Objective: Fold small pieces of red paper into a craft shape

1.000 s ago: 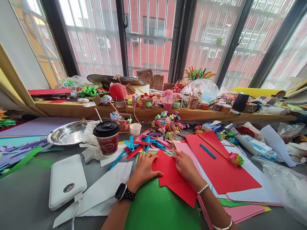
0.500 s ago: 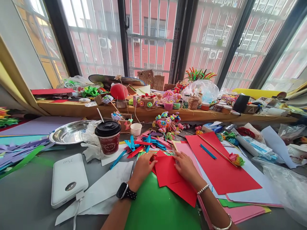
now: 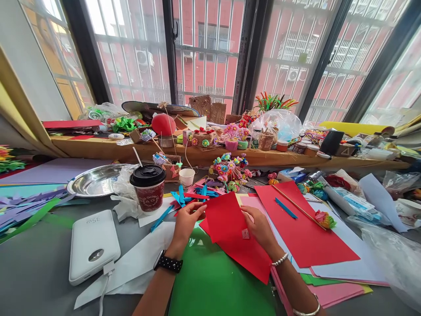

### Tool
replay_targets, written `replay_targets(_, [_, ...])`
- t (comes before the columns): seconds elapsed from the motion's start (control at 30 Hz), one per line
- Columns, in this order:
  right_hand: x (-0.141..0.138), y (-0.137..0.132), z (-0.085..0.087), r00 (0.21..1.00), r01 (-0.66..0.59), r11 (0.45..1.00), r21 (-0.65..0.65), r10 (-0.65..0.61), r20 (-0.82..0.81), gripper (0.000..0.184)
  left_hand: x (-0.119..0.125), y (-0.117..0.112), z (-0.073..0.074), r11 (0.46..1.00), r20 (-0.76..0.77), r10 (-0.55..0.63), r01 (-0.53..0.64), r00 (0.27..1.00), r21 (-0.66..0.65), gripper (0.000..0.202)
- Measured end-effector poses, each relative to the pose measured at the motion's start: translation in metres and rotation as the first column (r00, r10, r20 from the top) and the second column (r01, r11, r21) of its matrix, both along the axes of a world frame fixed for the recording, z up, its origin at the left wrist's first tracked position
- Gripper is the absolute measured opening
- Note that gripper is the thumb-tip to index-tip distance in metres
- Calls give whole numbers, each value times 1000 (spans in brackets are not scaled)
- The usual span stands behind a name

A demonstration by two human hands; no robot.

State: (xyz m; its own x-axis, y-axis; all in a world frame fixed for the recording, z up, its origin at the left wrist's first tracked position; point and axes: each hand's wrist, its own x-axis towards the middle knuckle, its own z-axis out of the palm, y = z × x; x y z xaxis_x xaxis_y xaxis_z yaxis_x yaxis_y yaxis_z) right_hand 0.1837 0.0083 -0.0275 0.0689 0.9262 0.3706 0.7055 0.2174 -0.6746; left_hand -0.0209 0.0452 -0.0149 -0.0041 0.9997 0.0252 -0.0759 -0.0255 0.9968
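A small sheet of red paper [image 3: 225, 215] is raised and tilted between my two hands. My left hand [image 3: 188, 219] pinches its left edge between thumb and fingers. At the sheet's right edge, my right hand [image 3: 258, 226] has its fingers bent around the border, gripping it. Below lies another piece of red paper [image 3: 255, 259], bearing a small pale printed patch [image 3: 245, 233] near my right fingers. Both rest over a glossy green board [image 3: 210, 281]. Just beyond my hands lies a heap of blue and red paper strips [image 3: 197, 193].
A lidded cup with a straw [image 3: 149, 193], a white power bank [image 3: 94, 245] and a steel tray [image 3: 95, 182] stand on the left. To the right, a large red sheet [image 3: 296, 224] carries a stick with a paper flower [image 3: 324, 219]. Crafts crowd the windowsill [image 3: 125, 151].
The small red sheet has been lifted off the pile and tipped upright. My left hand has shifted slightly left with its edge, and the pale patch on the lower paper now shows.
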Motion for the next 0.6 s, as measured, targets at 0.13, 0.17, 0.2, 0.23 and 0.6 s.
replay_targets(0.13, [-2,-4,10,913,-133,989,-71,95,-396,40,4,-2,3,998,63,-16,19,998,-55,27])
replay_targets(0.17, [-3,-5,12,869,-181,980,-84,119,-480,41,5,-3,4,998,66,-12,16,998,-63,26])
replay_targets(0.2, [-4,-7,14,822,-218,971,-92,132,-553,41,6,-5,5,998,64,-8,12,998,-68,26])
replay_targets(0.23, [-5,-8,16,775,-250,963,-97,139,-617,41,7,-6,6,998,61,-6,10,998,-68,26])
replay_targets(0.6, [-18,-21,29,560,-482,862,-154,168,-811,40,11,-11,5,998,26,-58,58,998,-15,25])
